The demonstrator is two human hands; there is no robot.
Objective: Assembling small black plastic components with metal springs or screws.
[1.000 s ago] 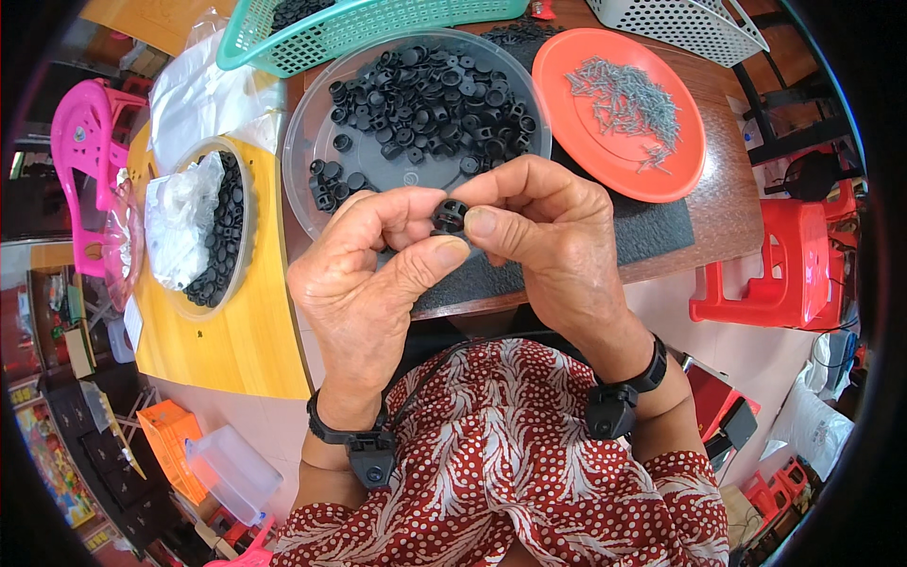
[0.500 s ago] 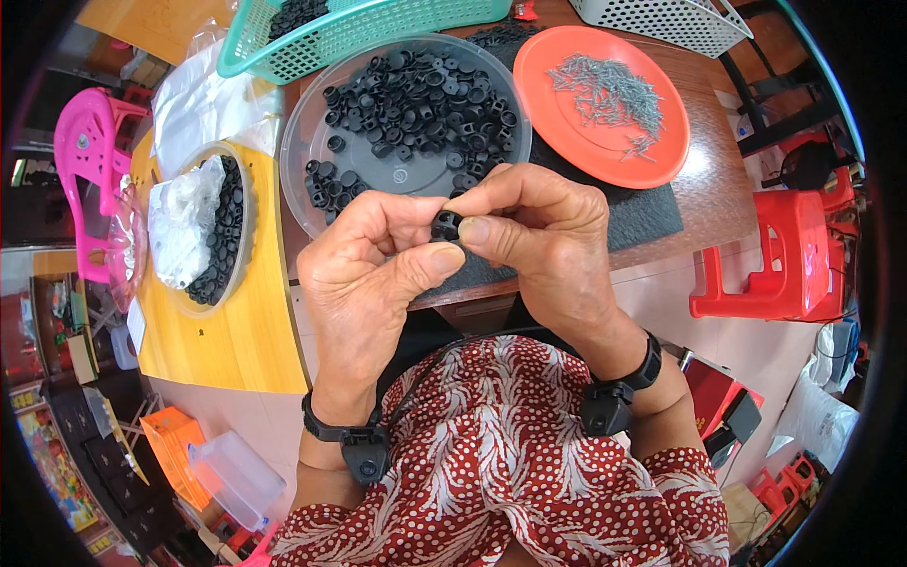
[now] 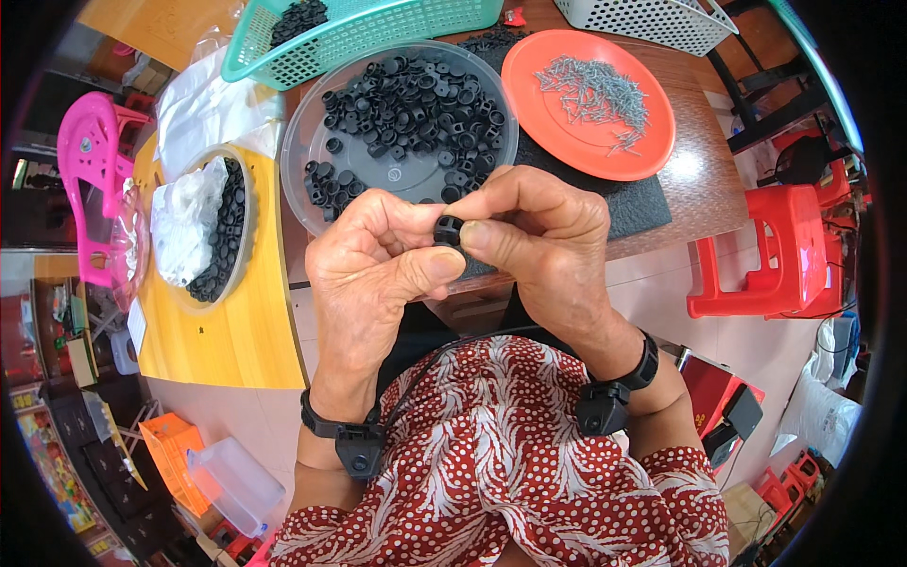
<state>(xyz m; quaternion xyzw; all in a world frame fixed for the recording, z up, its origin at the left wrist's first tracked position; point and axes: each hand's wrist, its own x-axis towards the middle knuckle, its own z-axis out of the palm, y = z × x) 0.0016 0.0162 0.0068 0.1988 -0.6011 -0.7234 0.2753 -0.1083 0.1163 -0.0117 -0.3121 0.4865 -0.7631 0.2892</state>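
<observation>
Between the thumbs and forefingers of both hands is a small round black plastic part (image 3: 448, 231) with openings in its side. My left hand (image 3: 373, 265) pinches it from the left and my right hand (image 3: 553, 227) from the right; the fingertips cover much of it. Just beyond my hands, a round clear tub (image 3: 373, 170) holds many loose black plastic caps and rings (image 3: 406, 104). To its right, an orange-red plate (image 3: 557, 137) carries a pile of thin silver metal pins (image 3: 600, 94). Part of a dark foam mat (image 3: 647, 213) shows below the plate.
A green basket (image 3: 378, 38) and a white perforated basket (image 3: 652, 26) stand at the back. On the yellow table (image 3: 255, 331) at left sits another tub with black parts (image 3: 227, 236) and a plastic bag (image 3: 184, 222). A red stool (image 3: 794, 250) stands right.
The black part has turned slightly between my fingers, and its openings now face differently. The tub and plate sit a little further left in view. Both hands keep their pinch.
</observation>
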